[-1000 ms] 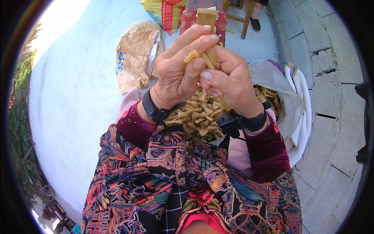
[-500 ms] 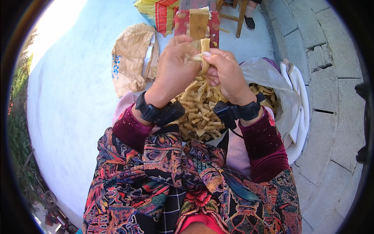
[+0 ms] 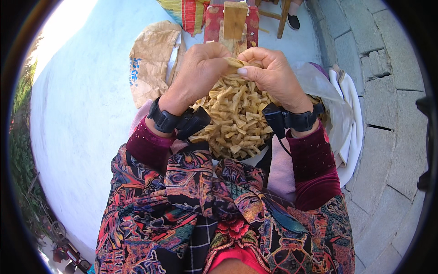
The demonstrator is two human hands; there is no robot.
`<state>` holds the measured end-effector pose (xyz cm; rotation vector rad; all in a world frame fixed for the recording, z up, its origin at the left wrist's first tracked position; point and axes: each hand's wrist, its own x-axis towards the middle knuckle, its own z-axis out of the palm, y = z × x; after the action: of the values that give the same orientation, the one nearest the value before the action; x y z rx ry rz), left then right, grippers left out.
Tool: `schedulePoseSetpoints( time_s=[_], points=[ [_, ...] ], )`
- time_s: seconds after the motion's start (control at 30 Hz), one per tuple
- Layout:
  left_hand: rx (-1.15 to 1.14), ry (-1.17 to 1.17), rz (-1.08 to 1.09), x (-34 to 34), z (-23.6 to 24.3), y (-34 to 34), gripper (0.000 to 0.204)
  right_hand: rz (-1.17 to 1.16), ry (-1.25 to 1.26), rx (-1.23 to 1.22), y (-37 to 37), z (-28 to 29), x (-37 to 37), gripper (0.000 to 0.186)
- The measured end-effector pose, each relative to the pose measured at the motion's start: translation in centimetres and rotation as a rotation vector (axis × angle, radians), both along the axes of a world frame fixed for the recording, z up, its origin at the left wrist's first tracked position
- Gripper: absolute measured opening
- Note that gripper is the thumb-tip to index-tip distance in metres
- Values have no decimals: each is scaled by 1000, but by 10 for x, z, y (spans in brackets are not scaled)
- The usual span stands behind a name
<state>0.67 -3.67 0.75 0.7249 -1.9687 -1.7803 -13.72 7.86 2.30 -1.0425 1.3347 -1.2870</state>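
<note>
A yellowish-tan strip (image 3: 234, 63), like tofu skin, is pinched between my two hands above a heap of knots. My left hand (image 3: 203, 68) has its fingers closed on one end, mostly hidden behind the knuckles. On the other side, my right hand (image 3: 273, 75) grips the strip between bent fingers and thumb. The strip looks folded or bunched, and its exact shape is partly covered by the fingers. Below them lies the heap of similar knotted strips (image 3: 237, 123), reaching close to my lap. Both wrists wear black straps with small boxes.
Past my hands, a wooden block (image 3: 234, 23) stands on a red-covered bench (image 3: 212, 20). A brown paper sack (image 3: 153, 59) lies left, near a red-and-yellow bag (image 3: 189, 16). Clear plastic bag (image 3: 315, 80) and white cloth (image 3: 350, 114) are right. Another person's dark shoe (image 3: 293, 22) shows beside a wooden stool (image 3: 284, 20).
The strip stood up as a loop with an upright end; now it is drawn down and bunched between the fingers. My right hand has shifted slightly right, and the forearms are farther apart.
</note>
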Motion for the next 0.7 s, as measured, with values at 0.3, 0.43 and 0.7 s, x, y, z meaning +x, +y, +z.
schedulePoseSetpoints(
  time_s=[0.3,0.43,0.7],
  points=[
    [-632,0,148,-4,4,9,12,41,-608,6,1,-11,-7,14],
    [-542,-64,-94,2,12,4,13,-91,-103,-93,-2,-17,2,15],
    [531,251,-354,11,12,-9,26,-1,-209,-60,6,1,-16,18]
  ],
)
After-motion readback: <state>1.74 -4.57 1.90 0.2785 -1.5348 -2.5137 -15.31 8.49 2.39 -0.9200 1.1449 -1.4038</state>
